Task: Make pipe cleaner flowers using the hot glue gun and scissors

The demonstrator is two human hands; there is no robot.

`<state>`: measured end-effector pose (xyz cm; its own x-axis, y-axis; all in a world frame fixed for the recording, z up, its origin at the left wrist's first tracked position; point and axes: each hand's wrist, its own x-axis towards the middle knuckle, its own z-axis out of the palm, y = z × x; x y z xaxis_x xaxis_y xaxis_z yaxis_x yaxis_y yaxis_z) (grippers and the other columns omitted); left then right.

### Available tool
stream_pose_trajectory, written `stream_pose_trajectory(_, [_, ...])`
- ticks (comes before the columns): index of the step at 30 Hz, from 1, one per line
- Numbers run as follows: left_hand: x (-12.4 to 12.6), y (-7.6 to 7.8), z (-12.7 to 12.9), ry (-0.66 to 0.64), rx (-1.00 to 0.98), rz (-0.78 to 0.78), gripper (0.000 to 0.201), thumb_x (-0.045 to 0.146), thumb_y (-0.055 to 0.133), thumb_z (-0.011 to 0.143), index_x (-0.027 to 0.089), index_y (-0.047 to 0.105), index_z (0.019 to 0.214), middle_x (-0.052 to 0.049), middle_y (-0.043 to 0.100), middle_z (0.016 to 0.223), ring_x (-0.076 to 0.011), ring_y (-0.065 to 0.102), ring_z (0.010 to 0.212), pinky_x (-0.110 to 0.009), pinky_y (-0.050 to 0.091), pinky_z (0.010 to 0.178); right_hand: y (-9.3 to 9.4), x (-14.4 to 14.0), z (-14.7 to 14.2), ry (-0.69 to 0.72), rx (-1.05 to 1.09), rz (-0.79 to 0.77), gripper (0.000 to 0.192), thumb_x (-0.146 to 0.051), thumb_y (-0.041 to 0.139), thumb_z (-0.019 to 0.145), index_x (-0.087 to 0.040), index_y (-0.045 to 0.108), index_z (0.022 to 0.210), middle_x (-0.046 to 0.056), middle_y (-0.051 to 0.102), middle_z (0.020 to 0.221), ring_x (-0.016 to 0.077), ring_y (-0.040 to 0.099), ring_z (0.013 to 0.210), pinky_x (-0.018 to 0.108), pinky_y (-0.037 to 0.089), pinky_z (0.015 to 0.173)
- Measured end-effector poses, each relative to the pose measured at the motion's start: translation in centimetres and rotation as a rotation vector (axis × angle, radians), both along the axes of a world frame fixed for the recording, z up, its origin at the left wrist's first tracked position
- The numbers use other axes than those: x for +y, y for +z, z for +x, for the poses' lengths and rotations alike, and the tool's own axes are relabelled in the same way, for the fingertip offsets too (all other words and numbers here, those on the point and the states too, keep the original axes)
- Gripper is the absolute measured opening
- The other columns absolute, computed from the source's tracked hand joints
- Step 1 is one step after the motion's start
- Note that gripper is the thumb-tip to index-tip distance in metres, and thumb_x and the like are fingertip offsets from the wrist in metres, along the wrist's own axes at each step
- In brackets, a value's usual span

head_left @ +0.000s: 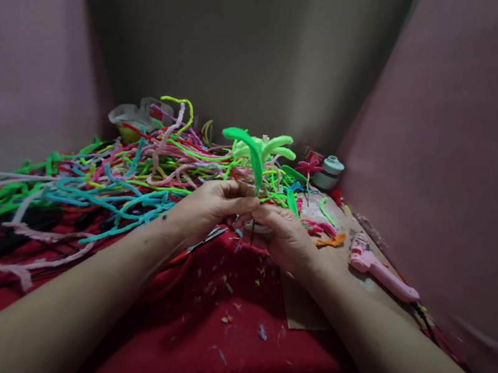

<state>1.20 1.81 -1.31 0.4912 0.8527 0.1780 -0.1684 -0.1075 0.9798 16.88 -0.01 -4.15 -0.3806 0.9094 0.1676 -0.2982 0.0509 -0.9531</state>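
Meeting at the centre of the frame, the left hand (208, 205) and the right hand (286, 236) both pinch the lower stem of a green pipe-cleaner flower (259, 150), whose leaves and petals rise just above the fingertips; the stem itself is largely hidden between the fingers, and a thin dark wire end pokes out below them. How the stem is wound cannot be made out. Under the left wrist, scissors (199, 247) lie on the red cloth (214, 345) of the desk, their handles mostly covered by the forearm. A big tangle of pipe cleaners (128, 174) in many colours spreads across the left and middle of the frame, running off the left edge. At the upper left of that heap a clear plastic packet (135, 113) shows, its contents too buried to tell. To the right of centre stands a small grey-green jar (329, 172) with its lid on, so nothing inside is visible. A pink glue gun (379, 273) lies at the right on a brown card (305, 309), its cord trailing toward the lower right. Tiny clippings dot the cloth.
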Motion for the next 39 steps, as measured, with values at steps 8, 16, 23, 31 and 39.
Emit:
stream_pose_trajectory(8, [-0.5,0.3,0.5,0.162,0.092,0.082,0.012,0.025,0.067,0.069,0.014,0.063,0.067,0.003,0.057,0.059,-0.0084,0.048,0.053,-0.022,0.037,0.053,-0.2,-0.1,-0.1,-0.075,-0.183,0.127,0.019,-0.033,0.06,0.079,-0.017,0.068,0.077,-0.003,0.049,0.06,0.0061,0.034,0.049,0.021,0.024,0.046])
stream_pose_trajectory(16, [-0.3,0.6,0.0,0.043,0.153,0.012,0.019,0.029,0.065,0.072,0.014,0.062,0.061,0.0,0.056,0.052,-0.0121,0.052,0.049,-0.024,0.04,0.051,-0.6,0.3,-0.1,0.106,-0.147,0.092,0.034,-0.046,0.054,0.083,-0.015,0.062,0.07,0.0,0.054,0.058,0.0091,0.045,0.048,0.023,0.033,0.044])
stream_pose_trajectory(23, [0.4,0.0,-0.5,-0.114,-0.036,-0.243,0.02,0.024,0.068,0.068,0.012,0.058,0.055,-0.001,0.053,0.047,-0.0107,0.048,0.042,-0.025,0.041,0.049,0.1,0.3,0.7,0.241,-0.176,-0.047,0.036,-0.045,0.056,0.08,-0.011,0.064,0.07,0.003,0.06,0.057,0.009,0.05,0.042,0.021,0.033,0.037])
stream_pose_trajectory(31, [0.4,0.2,-0.6,-0.204,-0.084,-0.254,0.02,0.025,0.066,0.069,0.011,0.059,0.058,-0.003,0.054,0.048,-0.0123,0.05,0.043,-0.026,0.042,0.05,0.4,0.3,0.9,0.284,-0.185,-0.017,0.029,-0.04,0.055,0.08,-0.013,0.066,0.079,0.003,0.061,0.059,0.0124,0.058,0.048,0.022,0.043,0.039])
stream_pose_trajectory(39, [0.5,-0.2,-0.7,-0.2,-0.096,-0.27,0.021,0.026,0.068,0.069,0.013,0.057,0.057,-0.002,0.053,0.049,-0.0124,0.049,0.044,-0.026,0.041,0.049,0.5,0.2,0.4,0.206,-0.155,-0.036,0.021,-0.029,0.057,0.075,-0.01,0.066,0.074,0.007,0.067,0.065,0.0148,0.062,0.052,0.021,0.042,0.037])
